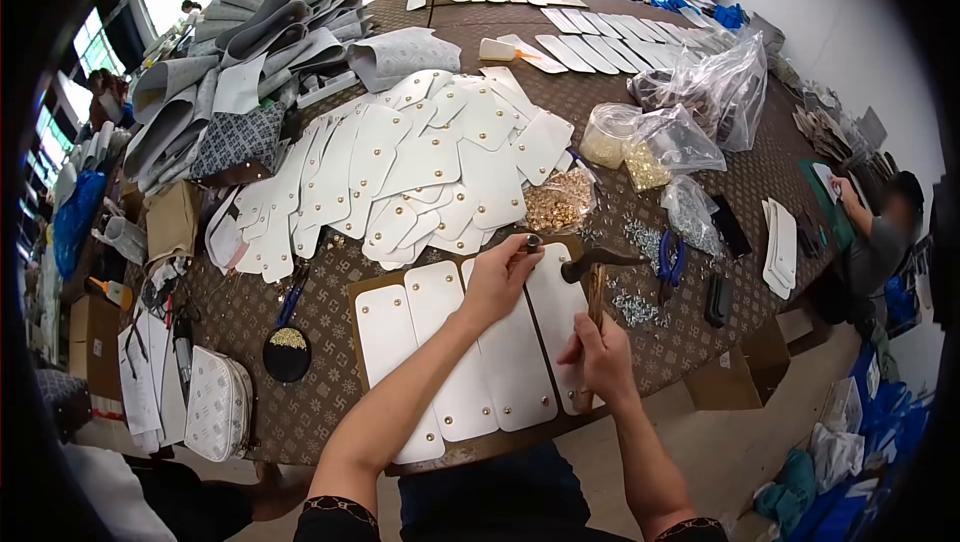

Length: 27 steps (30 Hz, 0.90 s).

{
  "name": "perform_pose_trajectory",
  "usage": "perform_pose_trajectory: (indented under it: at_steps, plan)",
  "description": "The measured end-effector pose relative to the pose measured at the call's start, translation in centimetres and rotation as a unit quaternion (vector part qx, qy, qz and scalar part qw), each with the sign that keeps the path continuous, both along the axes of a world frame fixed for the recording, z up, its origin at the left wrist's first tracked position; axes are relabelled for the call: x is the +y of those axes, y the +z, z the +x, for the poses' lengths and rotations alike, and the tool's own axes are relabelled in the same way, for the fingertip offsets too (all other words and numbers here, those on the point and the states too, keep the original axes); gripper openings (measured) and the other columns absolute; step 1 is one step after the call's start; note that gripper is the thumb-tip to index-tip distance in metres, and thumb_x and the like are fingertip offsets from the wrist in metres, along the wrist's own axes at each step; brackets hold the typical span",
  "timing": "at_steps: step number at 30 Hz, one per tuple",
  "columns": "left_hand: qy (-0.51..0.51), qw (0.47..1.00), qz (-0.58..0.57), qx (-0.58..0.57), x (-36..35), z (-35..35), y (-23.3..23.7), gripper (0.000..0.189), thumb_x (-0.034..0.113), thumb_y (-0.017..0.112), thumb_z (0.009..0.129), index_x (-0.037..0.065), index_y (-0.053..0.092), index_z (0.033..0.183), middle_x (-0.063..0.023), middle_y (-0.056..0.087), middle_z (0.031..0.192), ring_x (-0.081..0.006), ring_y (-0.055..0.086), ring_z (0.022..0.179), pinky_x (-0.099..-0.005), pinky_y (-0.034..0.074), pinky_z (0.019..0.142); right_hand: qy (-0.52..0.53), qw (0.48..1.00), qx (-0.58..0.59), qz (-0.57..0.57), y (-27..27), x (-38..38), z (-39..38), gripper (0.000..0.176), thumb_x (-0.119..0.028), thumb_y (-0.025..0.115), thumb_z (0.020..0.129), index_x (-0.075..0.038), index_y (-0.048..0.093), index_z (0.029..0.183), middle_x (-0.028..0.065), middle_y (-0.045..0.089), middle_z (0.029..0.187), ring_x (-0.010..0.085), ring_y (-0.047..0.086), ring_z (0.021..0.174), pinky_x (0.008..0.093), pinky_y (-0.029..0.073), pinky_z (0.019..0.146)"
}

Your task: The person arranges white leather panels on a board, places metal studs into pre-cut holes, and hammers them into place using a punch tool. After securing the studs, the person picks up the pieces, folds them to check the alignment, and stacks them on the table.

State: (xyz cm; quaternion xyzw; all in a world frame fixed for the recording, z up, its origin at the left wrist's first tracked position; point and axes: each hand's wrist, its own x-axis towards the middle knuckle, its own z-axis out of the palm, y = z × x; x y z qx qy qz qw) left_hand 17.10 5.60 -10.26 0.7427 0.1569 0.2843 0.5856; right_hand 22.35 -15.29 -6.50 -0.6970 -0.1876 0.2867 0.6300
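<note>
My left hand (496, 280) is closed, its fingertips pinching a small dark metal setting punch (533, 241) at the top of a white panel. In my right hand (602, 360) is a hammer with a wooden handle (597, 294); its dark head (625, 261) is above the panel's right side, apart from the punch. Several white panels (511, 362) with gold studs at their ends lie side by side on a brown board (356, 304). Beyond them is a large pile of similar studded white pieces (420, 157). A bag of copper-coloured studs (560, 202) lies just past my left hand.
Blue-handled pliers (671, 264) and loose metal bits (640, 310) are at right. A dark round dish (287, 353) of gold pieces and a white patterned case (218, 404) are at left. Rolled grey material (270, 27) is piled behind. Another person (880, 232) sits at right.
</note>
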Motion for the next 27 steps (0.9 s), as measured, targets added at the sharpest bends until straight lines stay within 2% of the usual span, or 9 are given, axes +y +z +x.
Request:
perform_pose_trajectory:
  at_steps: [4, 6, 8, 9, 11, 13, 16, 21, 27]
  plan:
    - [-0.002, 1.000, 0.006, 0.001, 0.0, 0.0, 0.3, 0.018, 0.003, 0.064, 0.101, 0.000, 0.066, 0.118, -0.0066, 0.076, 0.100, -0.0103, 0.069, 0.089, -0.0259, 0.055, 0.081, 0.070, 0.990, -0.112, 0.042, 11.4, -0.2, 0.4, 0.028, -0.027, 0.056, 0.108, -0.001, 0.057, 0.096, -0.0006, 0.055, 0.064, 0.0057, 0.051, 0.051, 0.0239, 0.041, 0.046]
    - [-0.010, 0.999, 0.020, 0.025, 0.0, 0.0, 0.3, 0.018, 0.003, 0.064, 0.101, -0.001, 0.066, 0.119, -0.0072, 0.077, 0.101, -0.0106, 0.069, 0.090, -0.0258, 0.055, 0.082, 0.059, 0.952, -0.227, 0.199, 15.8, -0.8, 0.6, 0.024, -0.025, 0.055, 0.108, -0.003, 0.056, 0.099, 0.0000, 0.056, 0.066, 0.0055, 0.048, 0.051, 0.0228, 0.038, 0.045]
    - [-0.005, 0.999, 0.031, 0.010, 0.2, 0.0, 0.2, 0.018, 0.003, 0.064, 0.101, -0.001, 0.066, 0.118, -0.0068, 0.077, 0.101, -0.0108, 0.069, 0.089, -0.0258, 0.054, 0.081, 0.032, 0.885, -0.190, 0.425, 16.9, 2.1, -0.3, 0.021, -0.024, 0.053, 0.108, -0.004, 0.056, 0.102, 0.0003, 0.056, 0.066, 0.0074, 0.047, 0.051, 0.0227, 0.035, 0.045]
    - [-0.004, 0.999, 0.032, 0.008, 0.1, -0.1, -0.1, 0.018, 0.003, 0.064, 0.101, -0.001, 0.066, 0.118, -0.0068, 0.077, 0.101, -0.0108, 0.069, 0.089, -0.0258, 0.054, 0.081, 0.030, 0.882, -0.195, 0.427, 15.0, 3.1, -0.2, 0.023, -0.025, 0.055, 0.108, -0.004, 0.056, 0.098, 0.0014, 0.058, 0.066, 0.0118, 0.052, 0.053, 0.0262, 0.038, 0.045]
    - [0.002, 0.999, 0.025, -0.031, 0.1, 0.2, -0.5, 0.019, 0.003, 0.065, 0.100, -0.001, 0.066, 0.119, -0.0077, 0.076, 0.097, -0.0115, 0.069, 0.086, -0.0266, 0.054, 0.079, 0.094, 0.932, -0.351, -0.015, 10.0, 3.1, 1.4, 0.026, -0.026, 0.057, 0.107, -0.004, 0.056, 0.094, 0.0017, 0.059, 0.067, 0.0151, 0.056, 0.053, 0.0303, 0.040, 0.046]
    - [0.003, 0.998, 0.047, 0.032, -0.2, -0.8, -0.2, 0.019, 0.003, 0.065, 0.100, -0.002, 0.066, 0.119, -0.0098, 0.076, 0.092, -0.0116, 0.069, 0.083, -0.0278, 0.055, 0.077, 0.151, 0.945, -0.224, -0.181, 6.1, 3.0, 2.1, 0.027, -0.027, 0.059, 0.106, -0.004, 0.057, 0.092, 0.0024, 0.061, 0.066, 0.0154, 0.060, 0.055, 0.0328, 0.042, 0.048]
    - [0.017, 0.999, 0.041, -0.013, -0.3, -0.3, -0.2, 0.019, 0.006, 0.069, 0.099, -0.002, 0.065, 0.116, -0.0111, 0.071, 0.084, -0.0134, 0.064, 0.074, -0.0288, 0.053, 0.071, 0.075, 0.996, -0.005, -0.041, 4.9, 0.7, 0.6, 0.031, -0.031, 0.058, 0.108, -0.004, 0.057, 0.092, 0.0027, 0.062, 0.065, 0.0106, 0.061, 0.056, 0.0291, 0.047, 0.052]
    - [0.014, 0.996, -0.030, -0.082, -1.0, 1.8, 0.7, 0.017, 0.006, 0.067, 0.101, -0.002, 0.065, 0.116, -0.0065, 0.074, 0.094, -0.0092, 0.067, 0.083, -0.0268, 0.055, 0.075, -0.002, 0.998, -0.060, -0.008, -0.7, -0.4, 0.3, 0.036, -0.033, 0.056, 0.109, 0.000, 0.059, 0.095, 0.0053, 0.068, 0.072, 0.0126, 0.065, 0.064, 0.0284, 0.053, 0.059]
    - [-0.023, 0.999, 0.016, -0.030, -1.6, 4.9, 1.0, 0.019, 0.005, 0.068, 0.100, -0.003, 0.065, 0.117, -0.0122, 0.076, 0.097, -0.0144, 0.073, 0.086, -0.0293, 0.056, 0.075, -0.046, 0.998, 0.029, 0.024, -1.7, -0.5, 0.7, 0.040, -0.034, 0.053, 0.110, 0.003, 0.060, 0.098, 0.0096, 0.070, 0.079, 0.0164, 0.070, 0.072, 0.0311, 0.059, 0.069]
